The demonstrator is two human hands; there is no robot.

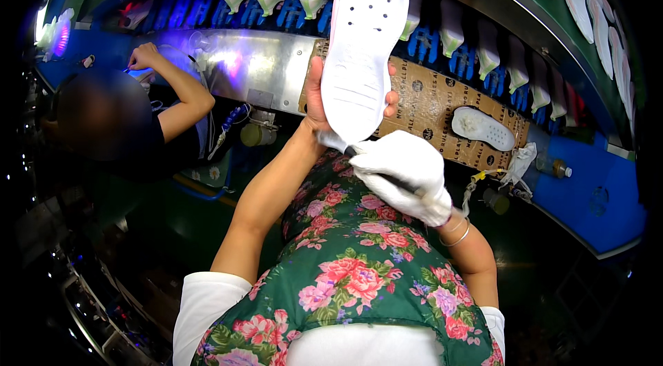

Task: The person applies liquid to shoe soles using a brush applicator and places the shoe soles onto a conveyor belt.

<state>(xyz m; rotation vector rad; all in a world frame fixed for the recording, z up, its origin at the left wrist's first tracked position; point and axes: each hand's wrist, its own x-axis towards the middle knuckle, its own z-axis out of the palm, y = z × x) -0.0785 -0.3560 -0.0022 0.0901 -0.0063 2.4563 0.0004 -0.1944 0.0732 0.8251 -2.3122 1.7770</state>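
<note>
My bare left hand (316, 93) grips a white shoe sole (359, 55) from beneath, thumb along one edge and fingertips showing on the other. The sole stands lengthwise, with a cluster of small holes at its far end and ridges across its middle. In a white glove, my right hand (404, 172) is closed around a brush (338, 143) with a dark part. The brush's pale, blurred end lies against the near tip of the sole. Most of its handle is hidden inside the glove.
Printed cardboard (428, 103) covers the bench, with another white sole (483, 128) on it. Behind, shoe uppers (452, 27) stand in a row on blue holders. More soles (573, 0) lie on the upper right shelf. A co-worker (103, 117) sits left. A bottle (554, 167) lies at right.
</note>
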